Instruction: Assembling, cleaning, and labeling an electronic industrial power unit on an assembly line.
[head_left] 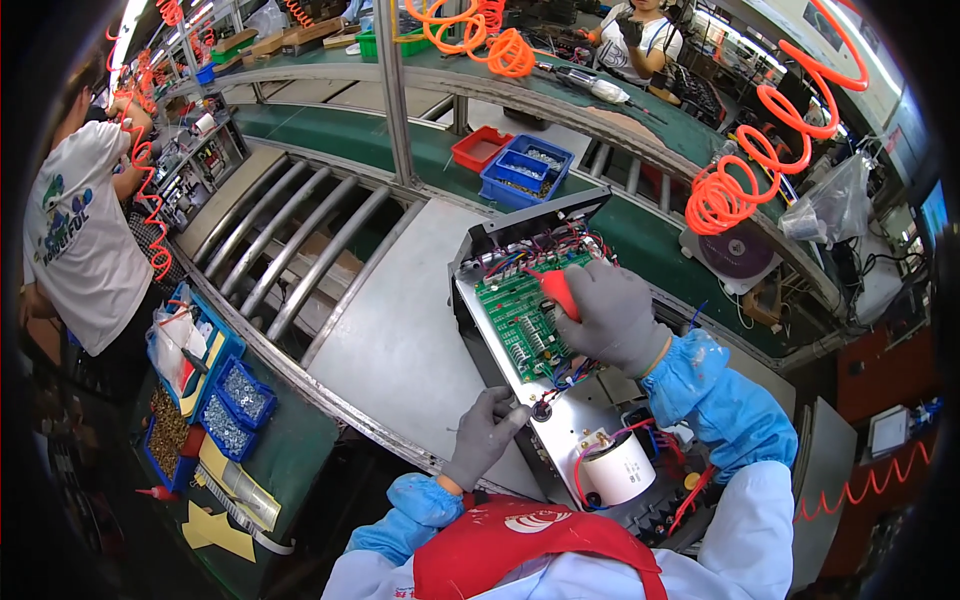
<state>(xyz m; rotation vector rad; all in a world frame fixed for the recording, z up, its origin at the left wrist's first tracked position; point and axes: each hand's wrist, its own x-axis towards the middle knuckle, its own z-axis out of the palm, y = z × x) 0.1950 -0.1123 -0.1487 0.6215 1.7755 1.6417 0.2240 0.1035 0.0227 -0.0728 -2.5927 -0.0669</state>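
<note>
My right hand (618, 318), in a grey glove, is closed round a red pointed tool (560, 294). The tool's exact kind is hidden by the fingers; its thin tip points left over a green circuit board (522, 325). That board lies in an opened metal chassis (548, 425) with bundles of coloured wires at its far end. My left hand (484, 434), also gloved in grey, is beside the chassis's left edge, thumb and bent fingers apart. Its thumb tip is close to a black round fitting (541, 410) with wires. A white cylinder (617, 471) with red leads sits at the near end.
A roller conveyor (290, 240) adjoins the pale metal worktop (400, 320). Blue bins (240, 405) of small hardware stand at left, more blue bins (525, 178) and a red bin (481, 148) beyond. Orange coiled hoses (720, 195) hang overhead. Co-workers (90, 230) stand left and at the back.
</note>
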